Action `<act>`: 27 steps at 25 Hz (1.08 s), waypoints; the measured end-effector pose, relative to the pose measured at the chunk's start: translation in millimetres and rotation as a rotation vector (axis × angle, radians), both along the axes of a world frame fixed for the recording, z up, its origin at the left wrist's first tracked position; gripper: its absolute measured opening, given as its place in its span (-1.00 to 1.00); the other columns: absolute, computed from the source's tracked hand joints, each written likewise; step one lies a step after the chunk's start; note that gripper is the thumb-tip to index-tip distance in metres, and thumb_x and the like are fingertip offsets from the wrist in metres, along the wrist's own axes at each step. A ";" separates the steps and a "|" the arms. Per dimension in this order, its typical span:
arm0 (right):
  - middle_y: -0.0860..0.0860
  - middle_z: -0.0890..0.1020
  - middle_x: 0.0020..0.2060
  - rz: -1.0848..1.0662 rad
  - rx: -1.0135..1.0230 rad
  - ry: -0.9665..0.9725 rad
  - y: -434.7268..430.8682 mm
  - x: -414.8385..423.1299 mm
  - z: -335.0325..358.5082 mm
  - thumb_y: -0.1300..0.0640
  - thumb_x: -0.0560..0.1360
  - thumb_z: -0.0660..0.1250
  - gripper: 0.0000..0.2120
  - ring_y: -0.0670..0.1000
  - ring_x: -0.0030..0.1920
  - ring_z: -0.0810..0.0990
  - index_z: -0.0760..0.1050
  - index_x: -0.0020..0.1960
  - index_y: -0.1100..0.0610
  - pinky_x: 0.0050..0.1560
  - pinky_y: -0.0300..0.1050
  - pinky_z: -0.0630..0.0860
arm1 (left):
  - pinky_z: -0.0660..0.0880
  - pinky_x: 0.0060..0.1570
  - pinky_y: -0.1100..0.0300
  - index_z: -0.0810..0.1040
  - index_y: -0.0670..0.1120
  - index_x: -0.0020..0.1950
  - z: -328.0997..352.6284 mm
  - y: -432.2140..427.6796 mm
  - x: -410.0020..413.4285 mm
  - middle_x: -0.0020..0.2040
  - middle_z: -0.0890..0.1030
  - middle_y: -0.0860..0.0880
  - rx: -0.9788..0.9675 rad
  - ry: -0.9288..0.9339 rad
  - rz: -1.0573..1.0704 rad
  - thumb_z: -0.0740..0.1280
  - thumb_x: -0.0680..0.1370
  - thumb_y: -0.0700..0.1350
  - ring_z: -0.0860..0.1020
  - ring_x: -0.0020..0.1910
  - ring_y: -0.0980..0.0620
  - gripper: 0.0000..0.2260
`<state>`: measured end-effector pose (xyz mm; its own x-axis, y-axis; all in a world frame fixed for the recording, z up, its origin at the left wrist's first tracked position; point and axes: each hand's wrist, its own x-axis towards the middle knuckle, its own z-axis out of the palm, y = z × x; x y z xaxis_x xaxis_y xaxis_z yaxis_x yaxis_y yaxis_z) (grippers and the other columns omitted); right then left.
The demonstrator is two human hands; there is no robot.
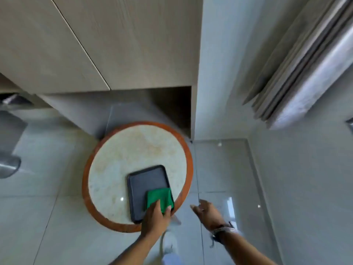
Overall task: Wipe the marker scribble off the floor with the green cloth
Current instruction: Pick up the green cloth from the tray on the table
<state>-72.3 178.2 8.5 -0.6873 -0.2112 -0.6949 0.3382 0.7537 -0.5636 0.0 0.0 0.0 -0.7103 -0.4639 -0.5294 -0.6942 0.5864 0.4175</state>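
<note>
The folded green cloth (159, 197) lies on the near right corner of a dark rectangular tray (145, 180). The tray rests on a round marble-topped table (122, 159) with an orange rim. My left hand (155, 219) reaches over the table's near edge, its fingers closed on the cloth's near edge. My right hand (207, 210) hovers over the glossy floor tiles to the right of the table, fingers apart and holding nothing; it wears a wristband. A faint mark shows on the tile (219, 207) just past that hand, too dim to tell whether it is the scribble.
A wooden cabinet (114, 44) with an open recess stands behind the table. A grey wall (229, 73) rises at the right. A grey metallic object (9, 150) sits on the floor at far left. My white shoe (169, 243) is just below the table's near edge.
</note>
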 end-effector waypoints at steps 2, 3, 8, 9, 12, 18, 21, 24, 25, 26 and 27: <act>0.17 0.62 0.19 -0.096 -0.053 -0.097 -39.1 8.2 -55.9 -0.06 0.50 0.36 -0.47 0.08 0.17 0.58 0.42 0.34 0.23 0.11 -0.19 0.43 | 0.40 0.32 0.01 0.40 -0.21 0.43 -52.0 -23.9 -6.8 0.40 0.49 -0.25 0.030 -0.059 0.197 0.27 0.58 0.07 0.47 0.35 -0.21 -0.49; 0.16 0.65 0.10 -0.083 -0.077 -0.099 -57.6 9.3 -75.2 -0.04 0.50 0.37 -0.58 0.11 0.12 0.60 0.49 0.23 0.22 0.04 -0.19 0.45 | 0.42 0.31 -0.01 0.40 -0.23 0.42 -73.2 -35.0 -11.1 0.38 0.49 -0.28 0.008 -0.042 0.250 0.28 0.58 0.04 0.48 0.34 -0.23 -0.50; 0.09 0.63 -0.17 -0.055 -0.009 -0.084 -125.8 4.8 -130.6 -0.03 0.48 0.37 -0.79 0.10 -0.17 0.55 0.49 -0.11 0.12 -0.19 -0.13 0.47 | 0.43 0.33 -0.09 0.37 -0.22 0.44 -131.7 -68.3 -31.1 0.38 0.49 -0.25 0.043 -0.116 0.358 0.31 0.55 0.07 0.46 0.35 -0.24 -0.45; 0.13 0.63 -0.09 -0.026 0.029 -0.081 -133.0 7.4 -138.8 -0.03 0.47 0.37 -0.74 0.14 -0.11 0.58 0.50 -0.05 0.17 -0.10 -0.05 0.53 | 0.45 0.30 -0.09 0.41 -0.21 0.40 -139.5 -70.6 -32.1 0.35 0.52 -0.24 0.045 -0.137 0.366 0.32 0.54 0.08 0.49 0.32 -0.24 -0.47; 0.16 0.58 0.06 0.008 0.129 -0.027 -147.4 9.4 -150.8 -0.04 0.45 0.36 -0.65 0.21 0.06 0.58 0.47 0.08 0.20 0.04 0.06 0.56 | 0.56 0.08 -0.03 0.56 -0.21 0.16 -155.2 -75.7 -30.8 0.11 0.65 -0.23 0.076 -0.116 0.458 0.38 0.50 0.05 0.60 0.08 -0.23 -0.62; 0.10 0.68 -0.06 -0.239 0.044 -0.200 -149.2 -9.2 -166.7 0.02 0.36 0.46 -0.68 0.13 -0.07 0.65 0.55 0.03 0.15 -0.01 0.02 0.62 | 0.59 0.03 -0.03 0.65 -0.18 -0.10 -161.9 -83.4 -26.5 -0.09 0.69 -0.17 0.389 -0.076 0.714 0.46 0.46 -0.02 0.65 -0.06 -0.17 -0.78; 0.09 0.73 -0.17 -0.431 -0.172 -0.264 -132.8 -24.3 -155.5 0.09 0.31 0.51 -0.81 0.08 -0.18 0.69 0.62 -0.13 0.13 -0.08 -0.03 0.66 | 0.62 -0.11 0.03 0.63 -0.06 -0.15 -139.3 -74.2 -29.4 -0.07 0.72 -0.12 0.515 -0.013 0.786 0.47 0.45 0.00 0.69 -0.08 -0.10 -0.86; 0.13 0.72 -0.20 -0.576 -0.410 -0.296 -91.8 -40.3 -137.5 0.20 0.29 0.54 -0.83 0.10 -0.20 0.69 0.60 -0.18 0.19 -0.13 -0.05 0.64 | 0.66 -0.21 0.05 0.64 -0.17 0.08 -112.3 -44.4 -42.4 0.06 0.71 -0.24 0.862 0.115 0.843 0.43 0.50 -0.11 0.72 -0.08 -0.11 -0.79; 0.17 0.71 -0.16 -0.624 -0.507 -0.304 -72.7 -44.3 -132.8 0.23 0.29 0.54 -0.78 0.14 -0.15 0.68 0.60 -0.11 0.25 -0.05 0.02 0.63 | 0.67 -0.10 -0.06 0.61 -0.23 0.15 -106.5 -29.0 -48.8 0.10 0.68 -0.29 0.933 0.138 0.828 0.43 0.50 -0.13 0.70 -0.01 -0.18 -0.73; 0.20 0.69 -0.11 -0.680 -0.606 -0.308 -50.1 -47.1 -129.9 0.24 0.28 0.52 -0.70 0.17 -0.11 0.66 0.57 -0.02 0.30 0.00 0.07 0.61 | 0.63 0.02 -0.19 0.57 -0.28 0.18 -103.0 -9.8 -56.5 0.12 0.66 -0.34 0.964 0.144 0.816 0.44 0.48 -0.15 0.67 0.05 -0.26 -0.67; 0.21 0.68 -0.09 -0.737 -0.690 -0.313 -26.9 -49.2 -129.8 0.24 0.28 0.51 -0.63 0.17 -0.09 0.65 0.55 0.04 0.31 0.01 0.08 0.60 | 0.57 0.11 -0.28 0.56 -0.32 0.18 -102.5 9.6 -63.7 0.13 0.64 -0.38 0.977 0.143 0.809 0.46 0.47 -0.16 0.65 0.08 -0.31 -0.64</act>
<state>-121.5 151.4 -121.3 -0.6171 -0.2314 -0.7521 0.7864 -0.1478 -0.5997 -63.7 9.6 -102.5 -0.4869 -0.2516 -0.8364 -0.6215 -0.5730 0.5342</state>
